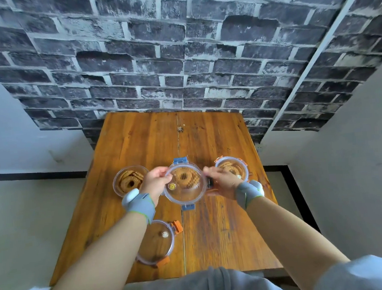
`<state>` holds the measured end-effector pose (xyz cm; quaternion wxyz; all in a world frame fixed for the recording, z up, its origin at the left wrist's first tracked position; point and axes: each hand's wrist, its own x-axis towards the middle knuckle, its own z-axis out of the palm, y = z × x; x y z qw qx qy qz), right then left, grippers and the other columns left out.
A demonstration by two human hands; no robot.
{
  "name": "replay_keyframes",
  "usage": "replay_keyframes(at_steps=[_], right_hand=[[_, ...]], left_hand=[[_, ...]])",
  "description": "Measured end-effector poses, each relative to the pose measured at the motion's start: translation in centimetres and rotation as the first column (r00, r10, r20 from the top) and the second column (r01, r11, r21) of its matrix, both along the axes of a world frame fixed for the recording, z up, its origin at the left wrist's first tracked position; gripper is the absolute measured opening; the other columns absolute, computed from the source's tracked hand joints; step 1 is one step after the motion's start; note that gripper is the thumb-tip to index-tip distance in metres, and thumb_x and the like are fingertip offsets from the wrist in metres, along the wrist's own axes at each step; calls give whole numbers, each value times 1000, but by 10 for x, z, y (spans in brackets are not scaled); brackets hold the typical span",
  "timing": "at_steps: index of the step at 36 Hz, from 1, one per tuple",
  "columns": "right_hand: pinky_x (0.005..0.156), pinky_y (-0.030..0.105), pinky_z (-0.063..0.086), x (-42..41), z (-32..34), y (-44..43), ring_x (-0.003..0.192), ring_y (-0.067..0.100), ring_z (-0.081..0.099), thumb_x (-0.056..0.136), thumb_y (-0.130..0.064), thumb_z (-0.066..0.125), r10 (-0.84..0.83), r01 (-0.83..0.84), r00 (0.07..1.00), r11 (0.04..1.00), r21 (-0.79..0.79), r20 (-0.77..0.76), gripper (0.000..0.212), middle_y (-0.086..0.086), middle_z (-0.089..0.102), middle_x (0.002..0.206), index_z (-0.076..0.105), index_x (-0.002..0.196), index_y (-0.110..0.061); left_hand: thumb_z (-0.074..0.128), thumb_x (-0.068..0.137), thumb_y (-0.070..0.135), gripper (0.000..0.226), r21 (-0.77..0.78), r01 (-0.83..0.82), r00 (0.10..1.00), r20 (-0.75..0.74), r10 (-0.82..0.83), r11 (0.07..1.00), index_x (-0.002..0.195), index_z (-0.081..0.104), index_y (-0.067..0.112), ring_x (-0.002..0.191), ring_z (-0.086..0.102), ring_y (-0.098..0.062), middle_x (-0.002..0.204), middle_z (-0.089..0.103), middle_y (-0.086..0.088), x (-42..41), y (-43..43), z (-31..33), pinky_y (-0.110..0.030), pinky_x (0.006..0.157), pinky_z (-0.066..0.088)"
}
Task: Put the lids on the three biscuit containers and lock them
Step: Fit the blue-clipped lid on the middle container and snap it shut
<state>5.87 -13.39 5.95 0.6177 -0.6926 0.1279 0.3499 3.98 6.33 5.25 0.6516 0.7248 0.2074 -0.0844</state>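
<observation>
1. Nearest the camera, a spare lid [155, 241] with orange clips lies flat on the table [228, 234], partly under the left forearm and untouched.
2. Both hands hold the blue-clip lid [185, 184] over the middle container: the left hand [154, 182] pinches its left rim, the right hand [223, 181] grips its right rim.
3. This lid looks tilted and shifted toward the camera, not yet seated; its near and far blue clips stand open.
4. At the left, one container [130, 180] sits open, biscuits showing, close beside the left wrist.
5. At the right, another container [232, 167] already wears its lid; I cannot tell whether its orange clips are snapped down.
6. Risk, as I judge it: pressing while the lid is off-centre could catch a clip under the rim or skid the container.
7. Another risk: a wrist could nudge the open container as the hands press down.
</observation>
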Motion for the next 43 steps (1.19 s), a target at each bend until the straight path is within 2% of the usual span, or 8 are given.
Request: replay_keyframes(at_steps=[5,8,15,27,34,37,40,43], right_hand=[[71,39,52,13,4,4,86,26,60,91,-63,30,-155,152,968,988,-32,-199,57,10,60,103,51,107,-12],[61,35,53,12,-2,1,69,28,61,93,-48,40,-120,65,949,980,-191,-293,44,15,62,83,51,99,-5],[57,22,45,2,-3,2,46,14,65,88,-18,35,79,-149,927,975,-165,-367,25,0,68,48,55,75,-11],[59,30,50,-3,-11,27,64,22,59,93,-58,32,7,-32,934,997,-64,-357,57,12,63,73,54,78,-7],[34,13,41,5,-17,23,30,8,49,93,-43,50,-259,324,928,916,237,-269,34,-2,58,46,58,89,-10],[37,17,37,13,-18,23,36,9,49,94,-38,50,-335,355,934,905,232,-123,22,-1,57,59,58,94,-17],[50,26,37,16,-13,26,56,17,48,96,-33,47,-353,348,935,907,237,-18,15,5,53,73,57,96,-21],[52,29,43,18,-10,28,60,18,51,98,-27,46,-308,294,949,942,160,73,17,8,54,74,50,111,-17]], left_hand=[[51,81,-18,26,61,77,994,77,-81,995,94,59,3,74,52,-16,72,56,3,9,-2,13,-14,61,40],[53,77,-18,31,171,141,982,102,-160,975,76,58,13,84,51,-21,77,57,-1,10,-9,17,-19,63,38],[45,78,-21,48,318,160,939,244,-244,934,57,54,21,135,40,-25,146,42,-13,9,-19,30,-18,102,28],[47,82,-19,51,163,54,941,322,-104,985,59,53,27,145,25,-24,156,24,-13,7,-23,30,-36,116,28],[57,85,-6,35,34,34,970,240,-41,999,88,64,28,146,21,-22,155,24,-10,11,-20,35,-30,113,25],[56,91,19,47,-369,-12,999,-37,-2,929,136,41,20,129,43,-29,143,43,-15,14,-15,27,-41,106,36],[35,92,55,57,-509,40,971,-184,-154,860,112,55,6,80,65,-22,97,66,-14,12,-10,21,-31,67,54],[36,90,58,52,-564,1,967,-209,-144,826,98,61,14,50,65,-15,77,67,-8,20,-11,14,-21,44,52]])
